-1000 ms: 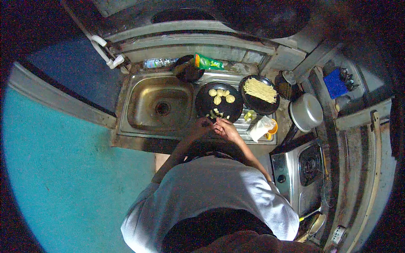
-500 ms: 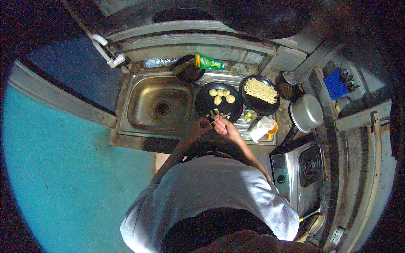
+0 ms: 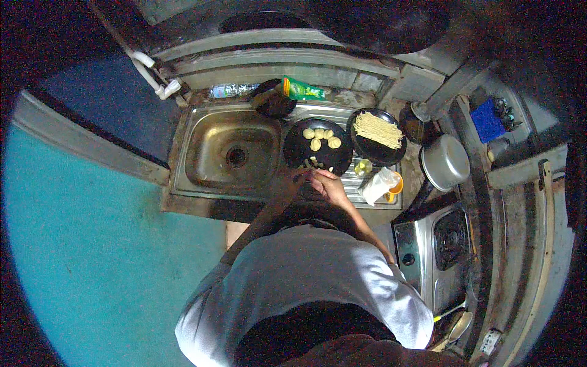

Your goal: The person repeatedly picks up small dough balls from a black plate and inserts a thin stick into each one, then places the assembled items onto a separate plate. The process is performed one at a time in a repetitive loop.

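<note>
Two bare hands, fingers nearly meeting at the near edge of a dark round plate (image 3: 297, 150) — clock read from that plate. Left hand (image 3: 299, 178) at 7, in shadow, fingers curled; right hand (image 3: 328, 186) near 6, fingertips drawn together. Grip on both: can't tell whether anything is pinched, detail too small. Plate sits on the ribbed steel surface (image 3: 324, 111); five pale round lumps (image 3: 315, 145) lie at its 12 side, small pale bits (image 3: 313, 159) at its 6 side, just beyond the fingers.

At 3, second dark plate (image 3: 380, 159) bearing pale thin strips (image 3: 378, 129). At 4, small clear cup (image 3: 362, 167), then white bag (image 3: 380, 186) just beside orange cup (image 3: 398, 182). Sink basin (image 3: 205, 153) at 9, dark bowl (image 3: 271, 105) between 10 and 11, green packet (image 3: 303, 90) near 12. Metal pot (image 3: 446, 162) farther out at 3 — stove (image 3: 450, 241) at 4.
</note>
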